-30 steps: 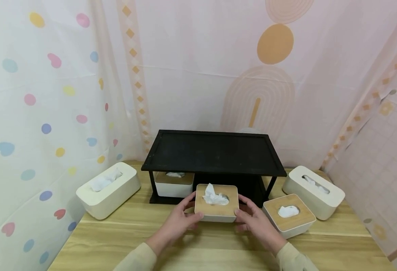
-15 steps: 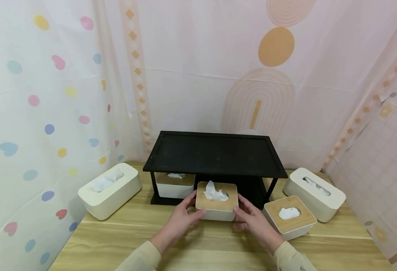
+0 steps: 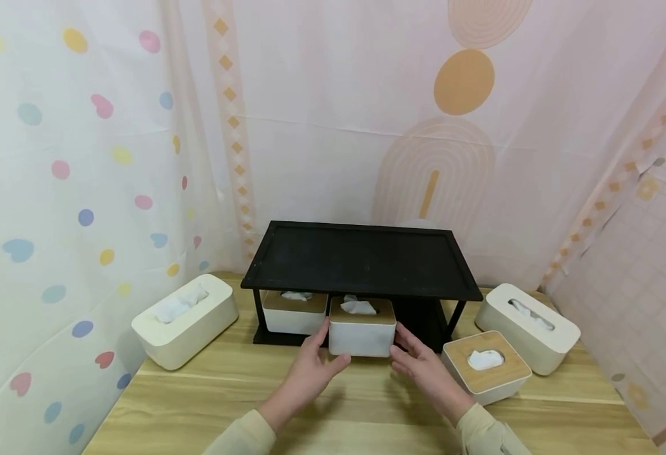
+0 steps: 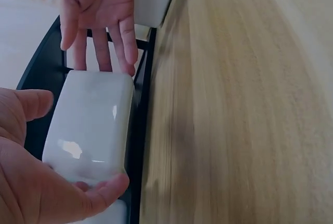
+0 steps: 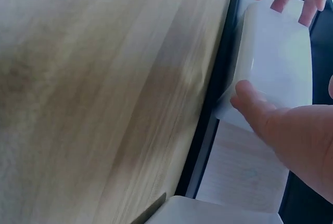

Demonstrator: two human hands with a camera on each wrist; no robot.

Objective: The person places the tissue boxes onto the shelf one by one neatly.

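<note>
A tissue box with white sides and a wood-look lid is at the front opening of the black shelf, its back part under the top. A white tissue pokes from its slot. My left hand is at the box's left side, fingers extended, thumb pointing across near the front lower corner. At the right side is my right hand, its straight fingers along the box and its thumb by the front corner. In the left wrist view, the right hand's spread fingertips meet the box's end.
Inside the shelf at left stands a matching tissue box. Right of the shelf, another wood-lidded box sits on the wooden table, near a long white tissue box. A second long box stands at far left.
Both hands have moved the tissue box forward, partly under the shelf top, and it has levelled so that its front face shows. The left thumb has come away from its top edge.
</note>
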